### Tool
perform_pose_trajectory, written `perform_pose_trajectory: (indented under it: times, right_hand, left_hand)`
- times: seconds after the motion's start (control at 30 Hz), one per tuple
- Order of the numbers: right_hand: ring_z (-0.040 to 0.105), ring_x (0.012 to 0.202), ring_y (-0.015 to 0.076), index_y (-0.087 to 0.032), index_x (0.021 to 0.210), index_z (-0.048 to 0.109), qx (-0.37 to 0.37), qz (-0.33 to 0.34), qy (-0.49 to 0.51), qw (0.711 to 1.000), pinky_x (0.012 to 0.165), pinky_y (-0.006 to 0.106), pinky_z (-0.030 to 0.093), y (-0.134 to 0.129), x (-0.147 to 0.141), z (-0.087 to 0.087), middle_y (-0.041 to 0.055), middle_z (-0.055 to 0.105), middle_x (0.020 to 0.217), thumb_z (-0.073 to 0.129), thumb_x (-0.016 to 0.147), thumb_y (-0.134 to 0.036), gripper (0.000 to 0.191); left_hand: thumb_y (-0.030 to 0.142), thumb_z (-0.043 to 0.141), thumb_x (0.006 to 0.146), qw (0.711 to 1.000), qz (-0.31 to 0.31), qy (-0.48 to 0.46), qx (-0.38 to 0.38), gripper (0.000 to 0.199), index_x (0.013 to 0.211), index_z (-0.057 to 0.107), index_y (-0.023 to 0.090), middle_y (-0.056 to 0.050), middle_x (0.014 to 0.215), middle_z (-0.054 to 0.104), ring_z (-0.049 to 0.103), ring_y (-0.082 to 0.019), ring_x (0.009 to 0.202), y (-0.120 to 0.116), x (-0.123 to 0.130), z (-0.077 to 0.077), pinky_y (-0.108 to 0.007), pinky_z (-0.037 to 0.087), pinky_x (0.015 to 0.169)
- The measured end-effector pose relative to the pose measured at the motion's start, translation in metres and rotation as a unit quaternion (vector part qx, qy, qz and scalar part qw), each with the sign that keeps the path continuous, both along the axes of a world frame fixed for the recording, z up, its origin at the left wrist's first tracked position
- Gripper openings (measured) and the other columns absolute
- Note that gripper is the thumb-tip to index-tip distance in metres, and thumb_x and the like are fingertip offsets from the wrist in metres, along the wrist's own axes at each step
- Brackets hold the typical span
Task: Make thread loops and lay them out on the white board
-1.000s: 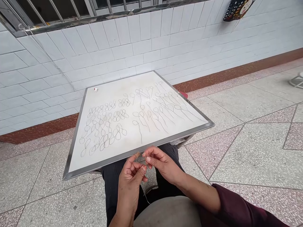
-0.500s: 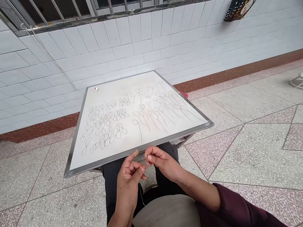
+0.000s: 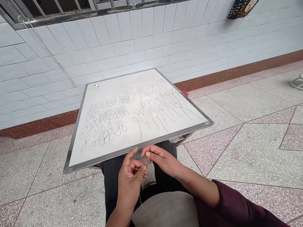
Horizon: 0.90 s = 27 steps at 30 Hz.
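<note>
Low in the middle of the frame, the left hand (image 3: 130, 179) seems to pinch a thin thread (image 3: 140, 200) between thumb and a bent finger; its loose end hangs toward the lap. The right hand (image 3: 163, 160) has thumb and forefinger pressed together just beside, their hold too fine to tell. Looped threads (image 3: 141, 130) lie on the table (image 3: 113, 82) beyond. The step looks like fingertip thread work, calling next for a steady pinch.
</note>
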State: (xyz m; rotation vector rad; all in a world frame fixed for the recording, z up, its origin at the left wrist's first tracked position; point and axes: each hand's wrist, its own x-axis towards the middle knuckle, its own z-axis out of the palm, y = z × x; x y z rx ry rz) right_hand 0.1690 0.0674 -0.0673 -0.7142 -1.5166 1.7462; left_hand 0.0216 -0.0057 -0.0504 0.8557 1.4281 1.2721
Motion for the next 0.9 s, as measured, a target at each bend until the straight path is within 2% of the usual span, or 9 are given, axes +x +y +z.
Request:
perform_pose_trajectory:
  times: [0.27, 0.33, 0.43, 0.5, 0.9]
  right_hand:
    - [0.051, 0.080, 0.0156, -0.025, 0.107, 0.070, 0.005, 0.007, -0.007, 1.000, 0.080, 0.032, 0.043, 0.000, -0.001, 0.002, 0.0022, 0.062, 0.098, 0.053, 0.098, -0.050, 0.031]
    - [0.051, 0.078, 0.0153, -0.025, 0.108, 0.067, 0.006, -0.004, -0.004, 1.000, 0.078, 0.031, 0.044, 0.001, -0.001, 0.003, 0.0015, 0.060, 0.094, 0.056, 0.097, -0.050, 0.031]
    - [0.048, 0.076, 0.0149, -0.023, 0.099, 0.065, 0.004, -0.006, -0.004, 1.000, 0.075, 0.030, 0.042, 0.002, 0.000, 0.003, 0.0001, 0.056, 0.085, 0.057, 0.096, -0.051, 0.029]
    - [0.047, 0.077, 0.0151, -0.022, 0.095, 0.065, 0.004, 0.003, -0.007, 1.000, 0.076, 0.030, 0.041, 0.002, 0.000, 0.003, 0.0006, 0.057, 0.087, 0.055, 0.097, -0.051, 0.031]
    - [0.048, 0.079, 0.0159, -0.022, 0.102, 0.071, -0.012, 0.026, 0.013, 1.000, 0.081, 0.032, 0.040, 0.001, 0.003, 0.011, 0.0010, 0.056, 0.084, 0.049, 0.099, -0.056, 0.041]
  left_hand:
    - [0.031, 0.077, 0.078, 1.000, -0.010, 0.001, -0.004, 0.060, 0.134, 0.058, 0.024, 0.004, 0.068, 0.063, 0.059, -0.014, 0.062, -0.001, -0.002, 0.000, -0.026, 0.053, 0.061]
    - [0.032, 0.078, 0.077, 1.000, -0.003, 0.002, 0.000, 0.061, 0.134, 0.058, 0.023, 0.004, 0.067, 0.063, 0.059, -0.013, 0.062, -0.001, -0.001, 0.001, -0.026, 0.053, 0.061]
    - [0.031, 0.078, 0.077, 1.000, 0.004, 0.009, -0.001, 0.061, 0.134, 0.058, 0.023, 0.005, 0.067, 0.063, 0.059, -0.013, 0.061, -0.001, 0.000, 0.004, -0.026, 0.053, 0.062]
    - [0.031, 0.077, 0.077, 1.000, 0.003, 0.008, -0.007, 0.059, 0.133, 0.059, 0.023, 0.005, 0.067, 0.063, 0.059, -0.013, 0.061, -0.001, 0.000, 0.005, -0.026, 0.053, 0.062]
    - [0.031, 0.076, 0.080, 1.000, 0.002, 0.001, 0.007, 0.056, 0.132, 0.058, 0.023, 0.006, 0.068, 0.061, 0.059, -0.012, 0.062, -0.002, -0.003, 0.000, -0.025, 0.052, 0.063]
